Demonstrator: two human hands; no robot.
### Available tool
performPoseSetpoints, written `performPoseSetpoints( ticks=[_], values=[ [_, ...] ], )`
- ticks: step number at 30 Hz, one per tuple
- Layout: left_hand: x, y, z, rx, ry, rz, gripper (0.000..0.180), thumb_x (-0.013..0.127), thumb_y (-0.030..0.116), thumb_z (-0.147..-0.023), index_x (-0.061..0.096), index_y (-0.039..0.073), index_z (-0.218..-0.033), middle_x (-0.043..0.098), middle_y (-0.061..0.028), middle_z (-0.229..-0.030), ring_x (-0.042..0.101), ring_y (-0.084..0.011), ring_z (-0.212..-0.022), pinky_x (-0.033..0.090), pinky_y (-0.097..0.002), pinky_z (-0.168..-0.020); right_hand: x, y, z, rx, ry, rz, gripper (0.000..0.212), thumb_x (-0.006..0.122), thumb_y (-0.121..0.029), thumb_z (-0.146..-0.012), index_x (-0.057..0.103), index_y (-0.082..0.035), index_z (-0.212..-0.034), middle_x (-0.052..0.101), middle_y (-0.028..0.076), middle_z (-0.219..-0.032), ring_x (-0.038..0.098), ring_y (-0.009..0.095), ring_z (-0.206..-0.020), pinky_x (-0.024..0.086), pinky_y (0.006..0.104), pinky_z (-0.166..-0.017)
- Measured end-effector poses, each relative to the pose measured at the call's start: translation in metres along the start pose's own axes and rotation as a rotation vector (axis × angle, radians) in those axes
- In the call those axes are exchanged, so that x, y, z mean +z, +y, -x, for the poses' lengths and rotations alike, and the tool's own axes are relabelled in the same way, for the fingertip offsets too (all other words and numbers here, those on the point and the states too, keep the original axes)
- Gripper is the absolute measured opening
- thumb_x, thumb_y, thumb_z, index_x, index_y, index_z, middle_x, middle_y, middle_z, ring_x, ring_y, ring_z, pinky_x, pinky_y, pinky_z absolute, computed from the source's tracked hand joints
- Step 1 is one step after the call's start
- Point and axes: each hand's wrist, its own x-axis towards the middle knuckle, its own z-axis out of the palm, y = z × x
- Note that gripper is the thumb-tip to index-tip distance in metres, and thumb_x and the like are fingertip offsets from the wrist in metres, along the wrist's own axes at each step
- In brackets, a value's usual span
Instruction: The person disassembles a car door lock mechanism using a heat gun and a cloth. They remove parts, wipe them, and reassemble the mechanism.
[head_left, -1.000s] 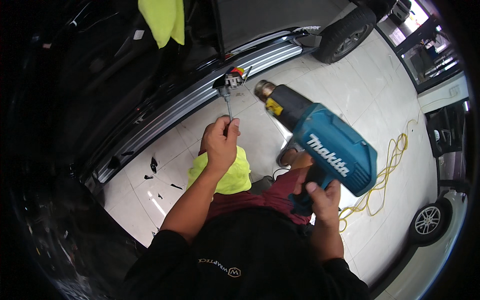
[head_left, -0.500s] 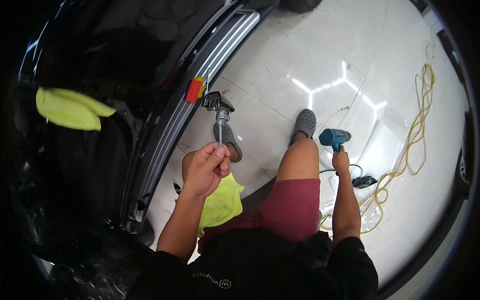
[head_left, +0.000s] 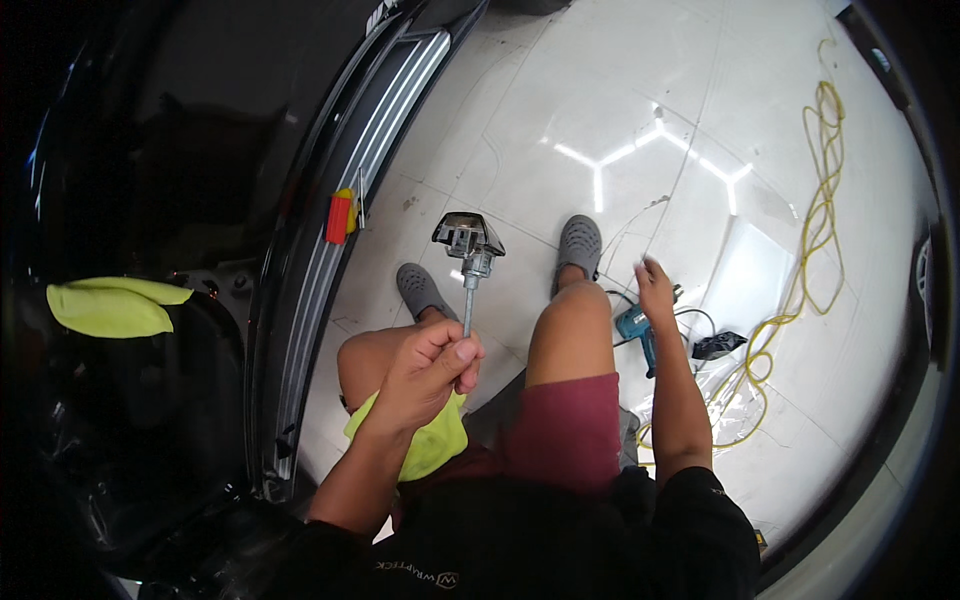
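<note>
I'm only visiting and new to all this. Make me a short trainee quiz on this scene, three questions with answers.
1. What does the left hand hold?
2. True or false: the right hand grips the teal heat gun by its handle.
3. The cloth at the far left, against the black car, is: (a) red, (b) yellow-green, (c) white.

Key:
1. A metal rod, topped by a dark-capped fitting.
2. False.
3. b

Two cloths [head_left: 115,307] [head_left: 432,450], one heat gun [head_left: 633,323]
</note>
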Motion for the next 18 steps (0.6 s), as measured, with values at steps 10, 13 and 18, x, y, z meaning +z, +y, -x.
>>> performPoseSetpoints(
  ticks=[10,13,18],
  values=[
    [0.022,-0.009,0.1,0.144,-0.078,-0.037,0.017,0.056,0.02,-0.097,0.058,0.003,-0.093,0.054,-0.0006,-0.07,0.05,-0.0077,-0.061,0.039,-0.0216,-0.055,-0.056,-0.361,0.18,-0.653,-0.506,-0.64,0.041,0.053,-0.024,-0.097,0.052,0.002,-0.129,0.061,0.012,-0.119,0.057,0.018,-0.109,0.043,0.032,-0.096],
    [0.021,-0.014,0.133,0.197,-0.051,-0.08,0.019,0.056,0.021,-0.097,0.059,0.003,-0.092,0.054,0.0003,-0.07,0.049,-0.0061,-0.062,0.039,-0.0209,-0.055,-0.041,-0.372,0.209,-0.648,-0.405,-0.513,0.032,0.054,-0.021,-0.097,0.059,0.001,-0.12,0.066,0.008,-0.097,0.058,0.012,-0.089,0.046,0.0265,-0.081],
    [0.019,-0.028,0.165,0.248,-0.037,-0.079,0.02,0.056,0.022,-0.097,0.059,0.004,-0.091,0.054,0.0011,-0.069,0.049,-0.0049,-0.061,0.039,-0.0198,-0.055,-0.019,-0.381,0.242,-0.682,-0.305,-0.417,0.029,0.051,-0.023,-0.098,0.062,-0.001,-0.114,0.064,0.007,-0.075,0.054,0.009,-0.066,0.046,0.0262,-0.064]
  ],
)
